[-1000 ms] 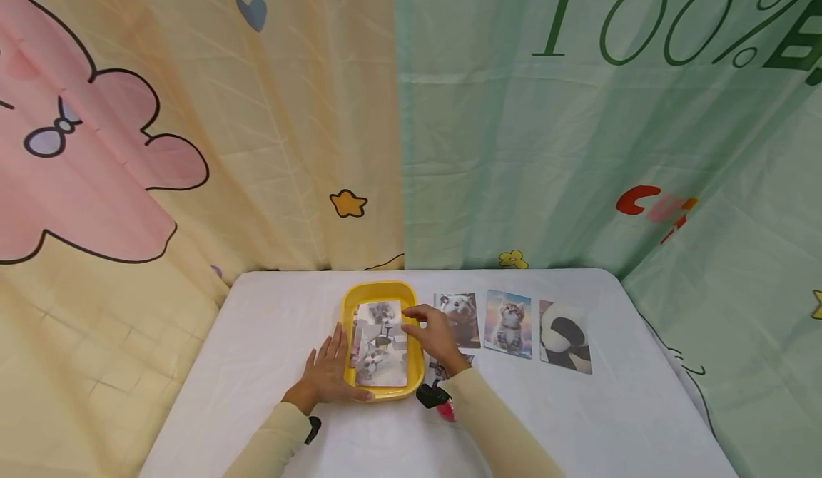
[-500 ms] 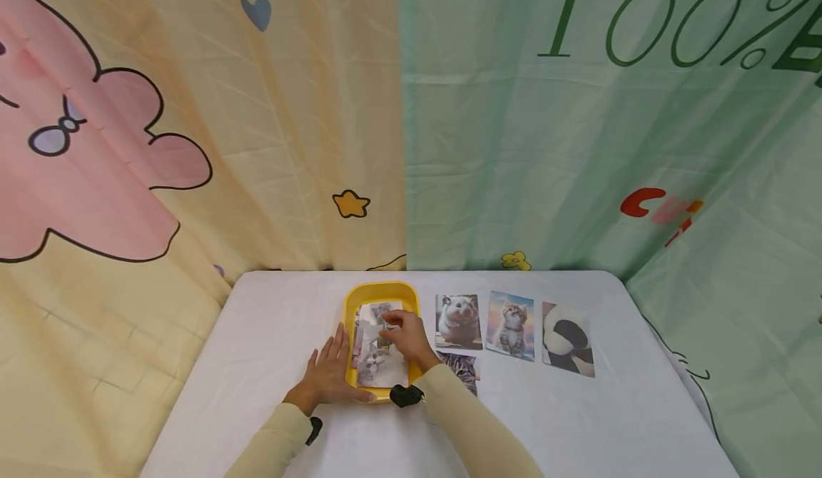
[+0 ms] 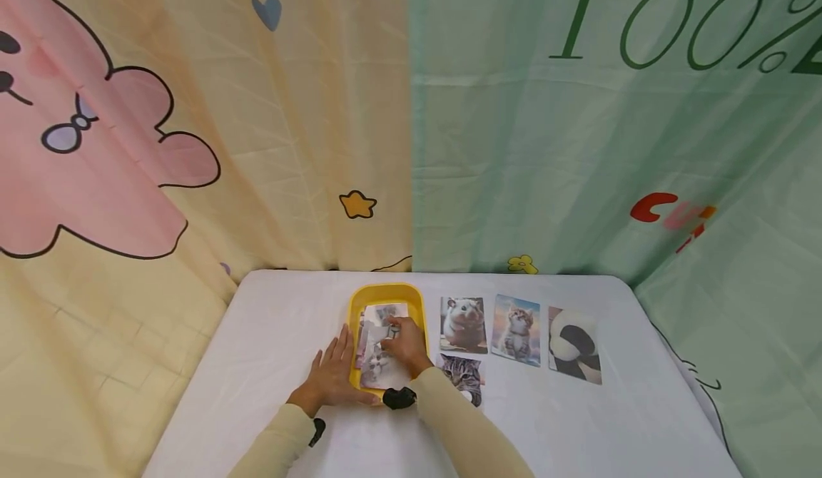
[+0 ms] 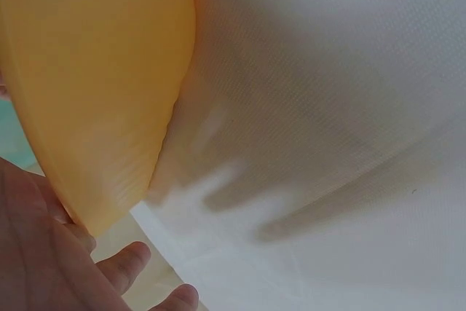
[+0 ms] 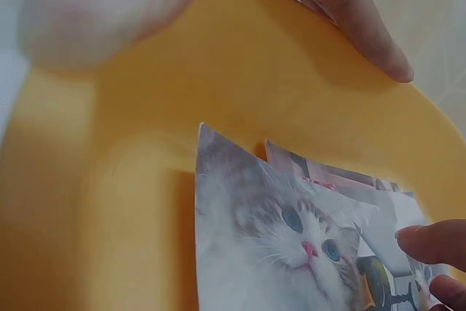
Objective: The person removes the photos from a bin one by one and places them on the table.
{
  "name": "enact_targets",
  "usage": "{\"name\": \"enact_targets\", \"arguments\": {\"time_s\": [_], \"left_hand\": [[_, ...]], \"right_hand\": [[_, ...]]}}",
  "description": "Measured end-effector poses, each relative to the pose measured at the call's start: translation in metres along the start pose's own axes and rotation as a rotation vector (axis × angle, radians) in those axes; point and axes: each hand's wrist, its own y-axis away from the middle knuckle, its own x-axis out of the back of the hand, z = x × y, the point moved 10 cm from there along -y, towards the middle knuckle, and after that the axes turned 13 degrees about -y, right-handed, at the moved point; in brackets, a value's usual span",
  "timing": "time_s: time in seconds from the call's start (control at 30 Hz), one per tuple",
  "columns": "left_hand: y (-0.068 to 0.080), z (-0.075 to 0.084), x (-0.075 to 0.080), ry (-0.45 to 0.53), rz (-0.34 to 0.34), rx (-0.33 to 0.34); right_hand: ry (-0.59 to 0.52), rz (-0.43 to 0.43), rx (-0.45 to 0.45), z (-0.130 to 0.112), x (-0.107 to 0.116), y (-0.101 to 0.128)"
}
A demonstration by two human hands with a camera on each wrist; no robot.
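Head view. A yellow tray [image 3: 387, 294] stood on the white table [image 3: 270, 335], holding a loose stack of picture cards [image 3: 379, 367]. The left hand [image 3: 334, 376] lay flat with straight fingers against the tray's left wall, steadying it. The right hand [image 3: 403, 342] rested over the stack, fingertips down on the top card; whether it pinched a card could not be told. Four cards lay beside the tray: hamster card [image 3: 463, 324], kitten card [image 3: 516, 329], panda card [image 3: 574, 344], tabby card [image 3: 464, 376].

Left wrist view. Tray underside [image 4: 95, 85] and relaxed, uncurled fingers [image 4: 124, 264] on the white cloth.

Right wrist view. Top card, a white kitten [image 5: 284, 238], lay in the tray, a fingertip [image 5: 433, 242] touching its far edge.

Handling, by judgement: cards light, thin, glossy, likely slippery and bendable; best slid off by an edge or lifted at a corner.
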Motion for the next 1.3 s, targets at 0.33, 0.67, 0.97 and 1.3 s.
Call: {"name": "enact_targets", "arguments": {"time_s": [0.33,0.67,0.97,1.3], "left_hand": [[0.0038,0.0039,0.0022,0.003,0.006,-0.006],[0.0039,0.0032,0.0030,0.013,0.014,-0.001],[0.0038,0.0029,0.0050,0.006,-0.001,0.009],[0.0007,0.0015,0.0016,0.012,-0.003,0.016]], "right_hand": [[0.062,-0.028,0.001,0.0045,-0.0026,0.0050],[-0.094,-0.040,-0.002,0.0035,-0.0032,0.0071],[-0.122,0.022,-0.008,0.0041,0.0023,0.0053],[-0.175,0.037,-0.004,0.0028,0.0036,0.0050]]}}
